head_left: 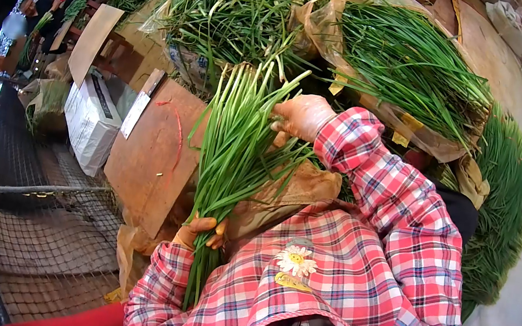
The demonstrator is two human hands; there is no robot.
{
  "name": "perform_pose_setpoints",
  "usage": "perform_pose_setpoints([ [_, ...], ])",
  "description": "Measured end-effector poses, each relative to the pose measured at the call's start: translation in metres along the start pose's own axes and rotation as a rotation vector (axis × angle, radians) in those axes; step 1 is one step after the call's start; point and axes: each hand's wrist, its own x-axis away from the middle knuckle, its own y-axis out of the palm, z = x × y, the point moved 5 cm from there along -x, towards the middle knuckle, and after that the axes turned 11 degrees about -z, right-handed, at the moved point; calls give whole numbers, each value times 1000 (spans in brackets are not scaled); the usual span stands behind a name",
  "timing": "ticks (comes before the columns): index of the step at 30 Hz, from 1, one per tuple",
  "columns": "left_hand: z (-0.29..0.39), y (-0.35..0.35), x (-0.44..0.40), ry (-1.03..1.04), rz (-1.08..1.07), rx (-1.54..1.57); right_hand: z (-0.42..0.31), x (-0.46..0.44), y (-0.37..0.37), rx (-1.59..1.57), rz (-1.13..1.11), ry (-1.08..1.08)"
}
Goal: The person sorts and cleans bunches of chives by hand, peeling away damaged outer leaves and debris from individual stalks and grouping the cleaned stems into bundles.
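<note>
Holding a bunch of long green stalks [227,137] upright in front of the checked shirt [334,263], the left hand [203,232] has its grip closed round the leafy lower part, while the right hand [304,116] bends its fingers beside the pale upper ends, though how tightly its grip is shut I can't tell. Beside the bunch is a brown board [144,165] with a knife [136,112] and a red strip [178,140], and heaped greens [406,66] lie beyond the hands.
</note>
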Motion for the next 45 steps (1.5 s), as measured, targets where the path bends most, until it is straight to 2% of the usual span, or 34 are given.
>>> perform_pose_setpoints([
  [1, 1, 1, 0, 6, 4, 3, -5, -2, 1, 3, -5, -5],
  [3, 1, 5, -3, 16, -2, 10, -17, -6, 5, 207, -31, -113],
  [5, 2, 10, -4, 18, 9, 27, -18, -16, 12, 219, -3, -127],
  [7, 4, 17, -5, 19, 20, 43, -24, -16, 8, 238, 160, -240],
  [9, 7, 18, -2, 19, 114, 4, -25, -14, 8, 213, 123, -259],
  [11, 5, 12, 0, 11, 107, -20, -22, -10, 10, 64, 29, -220],
  [12, 4, 7, 2, 1, 98, -47, -18, -10, 12, 37, -111, -150],
  [15, 4, -3, 4, -30, 72, -121, -20, 6, 9, 18, -167, -139],
  [16, 4, -6, 4, -24, 54, -113, -19, 12, 10, -68, -196, -238],
  [17, 10, 6, 4, -23, 151, -115, -9, 12, 16, -65, -204, -240],
  [19, 9, -1, 3, -38, 79, -138, -3, 8, 27, -547, -367, -366],
  [20, 9, -2, 3, -33, 80, -136, -1, 14, 22, -649, -537, -167],
  [21, 11, 0, 2, -36, 67, -147, 7, 8, 28, -622, -547, -53],
  [23, 14, 5, 1, -37, 54, -160, 6, 3, 31, -568, -437, -296],
  [24, 15, 6, 1, -48, 73, -152, 6, -2, 36, -382, -360, -409],
  [25, 14, 5, 2, -60, 92, -143, -1, 5, 30, -280, -311, -333],
  [28, 14, 0, 5, -77, 116, -174, -11, 9, 26, -171, -228, -278],
  [30, 14, 0, 5, -87, 123, -192, -3, 4, 19, 91, -31, -21],
  [32, 15, -1, 7, -102, 130, -211, 17, 1, 10, 115, 55, 118],
  [35, 13, -12, 11, -75, 127, -218, 99, -4, 18, 125, 223, 380],
  [37, 6, -22, 12, -121, -8, -223, 172, 5, 35, 135, 97, 606],
  [38, 4, -22, 18, -73, 86, -200, 193, 19, 42, 157, -13, 668],
  [39, 1, -23, 18, -73, 80, -204, 207, 33, 51, 175, -106, 658],
  [41, -7, -32, 18, -27, 26, 35, 187, 56, 49, 81, -56, 516],
  [43, -8, -43, 19, -64, 90, -67, 141, 54, 38, -178, 204, 375],
  [45, -1, -22, 11, -40, 44, -138, 81, 50, 28, -783, 218, 122],
])
